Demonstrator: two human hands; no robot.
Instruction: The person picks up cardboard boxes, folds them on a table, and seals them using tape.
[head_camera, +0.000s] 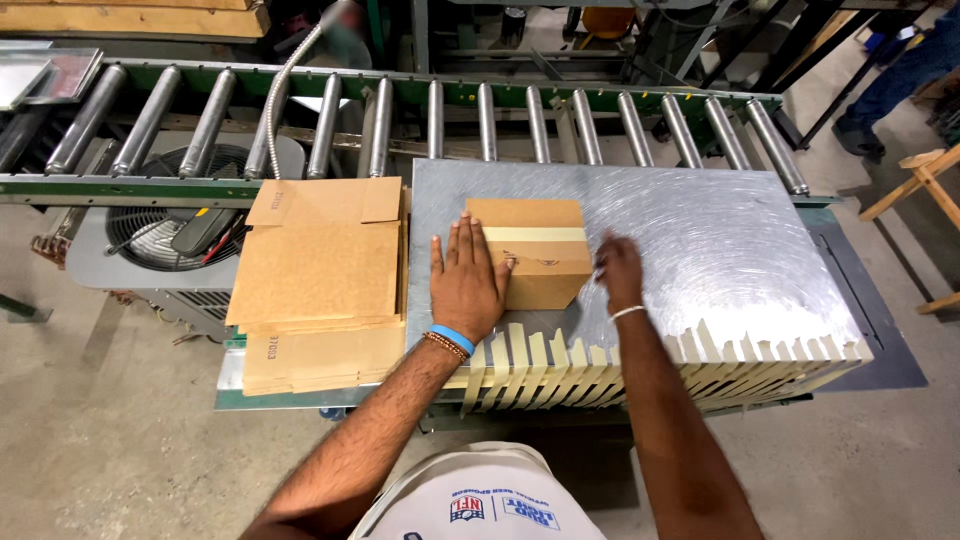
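Two hands: both of mine were over the tabletop (720, 230), a scratched metal sheet.
Left hand (466, 283): it lay flat, fingers spread wide, palm down on the left end of the box (530, 250); it gripped nothing.
Right hand (618, 268): it was just beside the right edge of the box, low over the metal, blurred, so I could not tell whether it was wide or narrow, or whether it touched the box.
Box: small, brown cardboard, closed, with a pale strip of tape (534, 234) across its top; it sat on the tabletop near the left front.
Tape strips (640, 365): many pale pieces hung in a row along the front edge of the tabletop.
Flat cartons (318, 272): a stack of unfolded cardboard lay just left of the tabletop, touching its edge.
Rollers (487, 120): a conveyor ran along the far side of the tabletop.
Fan (165, 220): it sat under the rollers, left of the cartons.
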